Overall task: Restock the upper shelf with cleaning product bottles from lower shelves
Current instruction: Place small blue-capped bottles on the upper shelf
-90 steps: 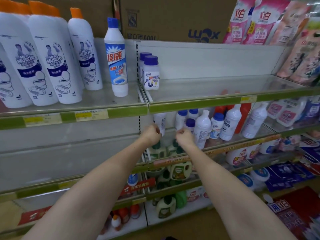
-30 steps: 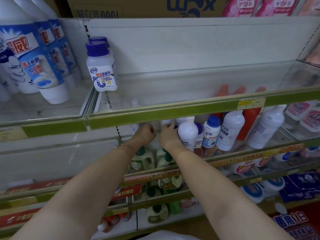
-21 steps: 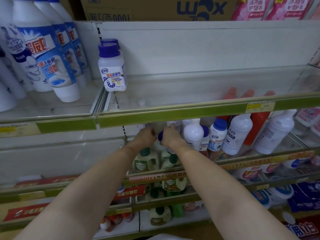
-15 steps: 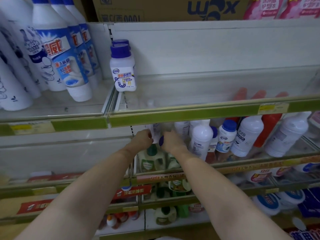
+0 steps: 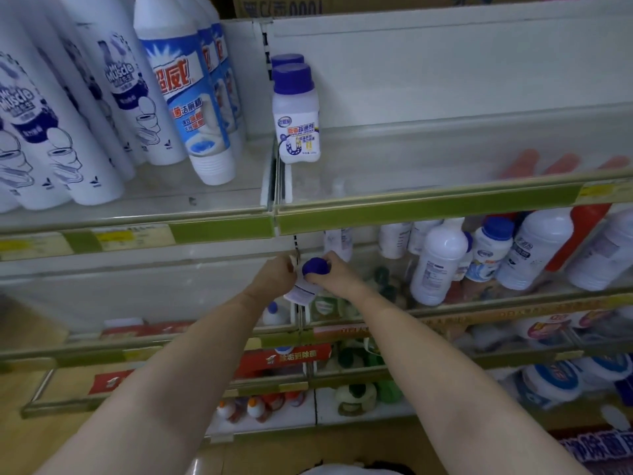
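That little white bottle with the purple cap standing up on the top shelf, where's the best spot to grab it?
Probably round the middle of the purple-capped bottle, coming from the front or from its right. It stands upright at the left end of the upper shelf, with a divider close on its left and a second bottle right behind. The body looks slim enough for one hand.

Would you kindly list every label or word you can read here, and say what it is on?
"Mr Muscle": tall white bottles, upper shelf.
"超威": blue-labelled bottle.
"0001", partly cut off: cardboard box on top.
Purple-capped bottle's label, price tags, red strip: too blurred.
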The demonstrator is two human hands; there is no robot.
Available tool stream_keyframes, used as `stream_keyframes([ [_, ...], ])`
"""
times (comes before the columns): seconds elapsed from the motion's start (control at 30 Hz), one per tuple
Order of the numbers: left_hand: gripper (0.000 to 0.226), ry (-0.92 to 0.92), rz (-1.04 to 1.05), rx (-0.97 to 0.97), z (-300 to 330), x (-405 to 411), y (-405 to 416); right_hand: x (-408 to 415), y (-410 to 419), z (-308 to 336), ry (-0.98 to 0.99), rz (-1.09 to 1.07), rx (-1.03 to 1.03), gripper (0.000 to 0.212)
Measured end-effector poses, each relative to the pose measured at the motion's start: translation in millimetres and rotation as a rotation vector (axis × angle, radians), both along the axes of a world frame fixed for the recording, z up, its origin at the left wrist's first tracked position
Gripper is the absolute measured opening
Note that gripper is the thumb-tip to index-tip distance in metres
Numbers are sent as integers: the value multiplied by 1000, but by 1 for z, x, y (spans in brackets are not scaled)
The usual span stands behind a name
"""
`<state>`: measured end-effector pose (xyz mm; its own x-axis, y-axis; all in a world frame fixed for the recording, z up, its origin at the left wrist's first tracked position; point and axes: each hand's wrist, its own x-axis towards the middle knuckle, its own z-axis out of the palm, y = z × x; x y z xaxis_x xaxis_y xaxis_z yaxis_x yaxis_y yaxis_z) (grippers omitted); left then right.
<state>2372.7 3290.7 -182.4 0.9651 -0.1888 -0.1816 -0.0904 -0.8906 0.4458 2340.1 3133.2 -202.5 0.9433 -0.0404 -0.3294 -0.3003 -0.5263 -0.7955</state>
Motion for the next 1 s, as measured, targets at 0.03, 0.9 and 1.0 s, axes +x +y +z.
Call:
stream_keyframes([
  [0.03,21,11,2,19,0,0,7,1,6,-6,-3,-12,-31,52],
  [0.9,19,-38,-152,-64,38,-26,115,-86,97,24,-116,-896,785,40],
  [1.0,22,-29,-200,-47,44,-36,108,-105,98,32,-79,-958,955,45],
])
